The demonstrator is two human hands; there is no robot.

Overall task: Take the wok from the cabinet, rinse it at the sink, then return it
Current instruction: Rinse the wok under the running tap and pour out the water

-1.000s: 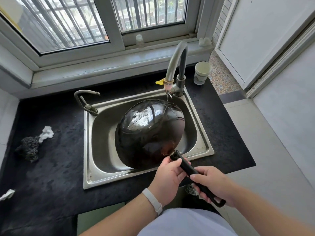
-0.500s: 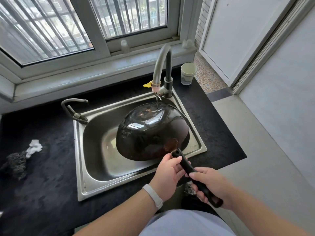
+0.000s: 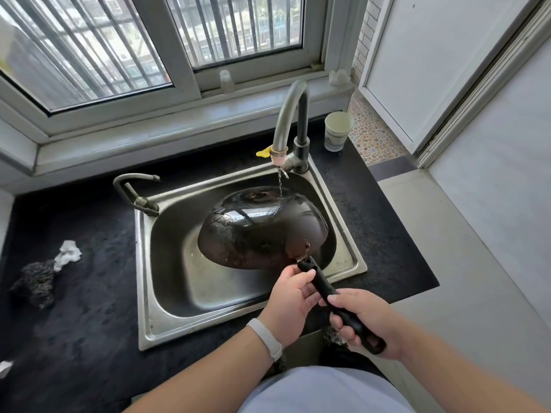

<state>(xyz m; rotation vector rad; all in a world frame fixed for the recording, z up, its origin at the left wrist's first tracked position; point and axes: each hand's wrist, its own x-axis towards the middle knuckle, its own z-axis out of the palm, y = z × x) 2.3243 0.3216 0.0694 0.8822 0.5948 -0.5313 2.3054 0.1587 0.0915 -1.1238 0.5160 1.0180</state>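
Rinse step: wok (image 3: 262,231) held bottom-up over the sink (image 3: 143,293), both hands on its handle (image 3: 328,290).
Left hand (image 3: 290,296) fingers (image 3: 304,275) wrap the handle near the rivets; right hand (image 3: 366,320) is clenched round the handle's far end. Handle: matte black, straight, with a hanging slot. Wok: dark, domed, glossy-wet, with brown scorch patches, tilted, its rim down inside the basin. A thin stream from the curved grey faucet (image 3: 290,114) lands on the upper back of the dome. Sink: brushed steel, set in a speckled black table (image 3: 89,293).
Risks (judged): the wet handle may twist in the grip, since the load sits well beyond the hands; the rim may knock the steel wall; runoff from the convex shell may splash the table.
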